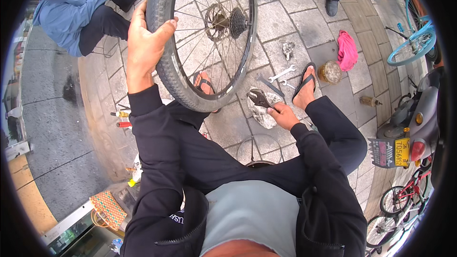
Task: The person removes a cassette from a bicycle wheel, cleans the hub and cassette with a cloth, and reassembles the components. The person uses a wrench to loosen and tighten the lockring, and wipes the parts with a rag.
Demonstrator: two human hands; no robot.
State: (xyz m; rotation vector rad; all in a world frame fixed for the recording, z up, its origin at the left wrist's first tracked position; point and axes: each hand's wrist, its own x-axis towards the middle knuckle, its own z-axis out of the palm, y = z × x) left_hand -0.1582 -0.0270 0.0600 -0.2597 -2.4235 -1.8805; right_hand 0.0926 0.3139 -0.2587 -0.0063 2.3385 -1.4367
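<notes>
My left hand (145,45) grips the knobby black tyre of a bicycle wheel (161,62), thumb over the near side and fingers round the outer tread. The wheel stands upright between my legs, showing its brake disc (215,22) and the sprocket cassette (237,23) at the hub. In my closed right hand (286,116) is a dark adjustable wrench (259,98), its jaws pointing up and left, apart from the wheel. Under it lies a crumpled, stained white rag (261,116). Just beyond rest a combination wrench (282,74) and a flat dark bar (270,86).
A pink cloth (348,50), a round jar (329,72) and a small bottle (370,101) stand or lie beyond my right foot. Red-handled tools (124,124) lie left. Someone in a blue jacket (71,16) sits far left; a scooter (416,123) is at right.
</notes>
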